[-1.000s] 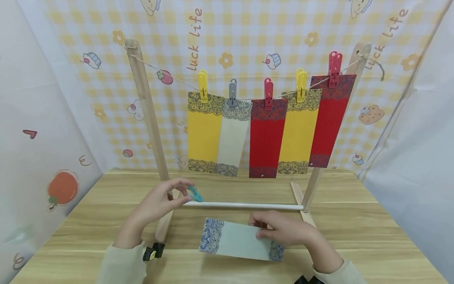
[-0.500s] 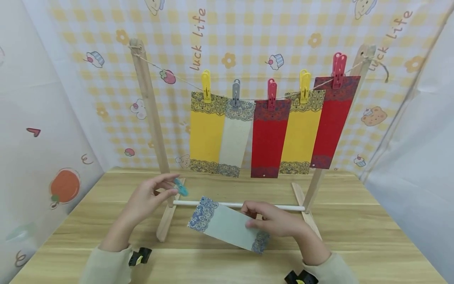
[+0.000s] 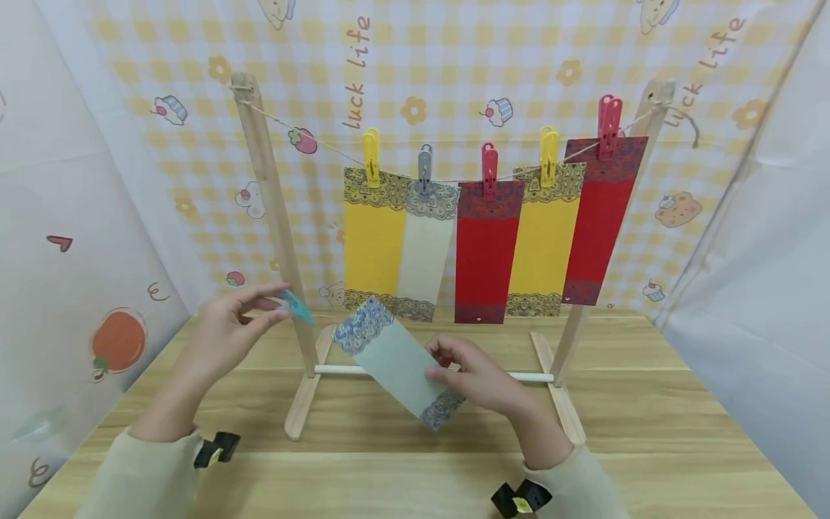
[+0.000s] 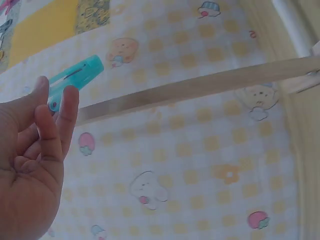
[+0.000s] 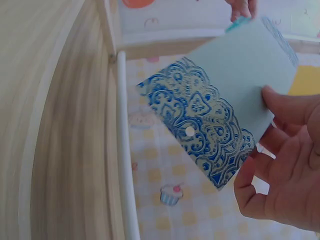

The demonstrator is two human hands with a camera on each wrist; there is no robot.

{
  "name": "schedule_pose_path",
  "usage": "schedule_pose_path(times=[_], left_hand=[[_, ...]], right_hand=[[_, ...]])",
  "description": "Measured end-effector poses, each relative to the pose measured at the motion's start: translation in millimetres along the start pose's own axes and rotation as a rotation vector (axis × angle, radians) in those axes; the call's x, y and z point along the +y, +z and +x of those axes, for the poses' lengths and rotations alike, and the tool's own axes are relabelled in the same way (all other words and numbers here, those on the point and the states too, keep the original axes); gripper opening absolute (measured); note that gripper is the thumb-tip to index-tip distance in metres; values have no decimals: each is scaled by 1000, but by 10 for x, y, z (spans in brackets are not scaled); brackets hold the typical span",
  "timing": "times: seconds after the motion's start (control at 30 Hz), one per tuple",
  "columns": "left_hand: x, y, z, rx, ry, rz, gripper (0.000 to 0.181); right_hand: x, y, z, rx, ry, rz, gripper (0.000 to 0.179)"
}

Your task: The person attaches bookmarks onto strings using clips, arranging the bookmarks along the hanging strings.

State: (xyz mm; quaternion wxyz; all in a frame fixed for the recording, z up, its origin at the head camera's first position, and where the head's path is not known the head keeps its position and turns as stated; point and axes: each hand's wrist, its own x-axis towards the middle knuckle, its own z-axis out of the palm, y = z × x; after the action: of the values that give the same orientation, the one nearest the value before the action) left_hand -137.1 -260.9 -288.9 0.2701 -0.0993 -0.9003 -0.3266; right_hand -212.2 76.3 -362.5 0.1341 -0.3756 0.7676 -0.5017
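Observation:
Between thumb and fingers, my left hand (image 3: 227,324) pinches a translucent turquoise clothespin (image 3: 297,308), in front of the rack's left post. The left wrist view shows the clothespin (image 4: 77,80) at the fingertips. A pale blue-green paper card (image 3: 395,360) with blue lace-patterned ends is pinched along its long edge by my right hand (image 3: 473,371). The card is tilted, its patterned upper end toward the left hand. In the right wrist view, a small round hole shows in the card's lower patterned end (image 5: 200,115).
A string between two wooden posts (image 3: 272,187) carries several cards, including a left yellow card (image 3: 372,245) and a middle red card (image 3: 488,252), under yellow, grey and red clothespins. A white crossbar (image 3: 340,370) joins the rack's feet on the wooden table (image 3: 363,483).
The left hand has moved left and up with the turquoise clothespin. The right hand has lifted the card leftward and turned it from nearly level to a steep slant.

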Motion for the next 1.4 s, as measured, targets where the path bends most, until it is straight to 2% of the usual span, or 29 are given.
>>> schedule_pose_path(times=[0.27,0.37,0.6,0.87,1.1,1.27,1.4], left_hand=[[184,-279,215,107,34,50,31],[255,-369,295,151,34,42,30],[406,-549,461,259,42,59,28],[553,-609,633,370,50,37,29],[737,-624,759,422,142,-38,25],[853,-654,836,443,224,-51,23],[930,-688,896,458,245,-84,21]], right_hand=[[-184,174,168,157,6,80,10],[-277,231,213,202,6,100,10],[-449,265,332,321,26,177,12],[-528,317,530,421,-37,255,12],[-631,401,685,458,-118,270,13],[-735,449,782,475,-129,252,16],[-814,463,852,512,-124,214,16]])
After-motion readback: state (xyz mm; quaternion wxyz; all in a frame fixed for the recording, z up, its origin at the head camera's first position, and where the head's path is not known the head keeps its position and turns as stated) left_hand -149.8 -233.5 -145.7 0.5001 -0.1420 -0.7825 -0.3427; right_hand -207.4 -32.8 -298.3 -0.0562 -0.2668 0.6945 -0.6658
